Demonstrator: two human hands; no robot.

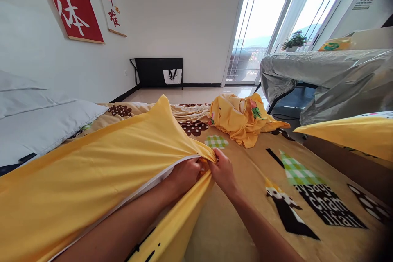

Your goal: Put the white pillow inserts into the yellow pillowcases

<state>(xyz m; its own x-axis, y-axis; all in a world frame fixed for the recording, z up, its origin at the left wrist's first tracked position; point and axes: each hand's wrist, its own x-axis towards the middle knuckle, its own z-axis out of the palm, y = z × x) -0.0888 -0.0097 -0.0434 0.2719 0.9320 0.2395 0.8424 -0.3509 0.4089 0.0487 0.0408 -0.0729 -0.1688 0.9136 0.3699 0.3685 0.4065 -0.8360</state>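
Our right hand has its fingers closed on a gathered edge of the yellow fabric cover, bunching the cloth at the end of its opening. Our left hand reaches into that same opening, its fingers curled right beside the right hand; folds hide the fingertips, so we cannot tell what it grips in there. White edging runs along the opening just above our left forearm. The cover stretches from our hands to the left edge of the view, with one peak standing up behind them and a lower flap with black marks hanging below the left arm. Under it all we see a tan patterned blanket with green checks, dotted brown shapes and white lettering. Beyond our hands, a crumpled yellow cloth lies on the blanket, and a white pillow lies at the left. Another yellow cloth juts in at the right. Farther out stands a plastic-draped table, with a potted plant near its far edge. We also see a black panel by the wall with a white bag on its front, a red scroll at upper left, and a sliding glass door.
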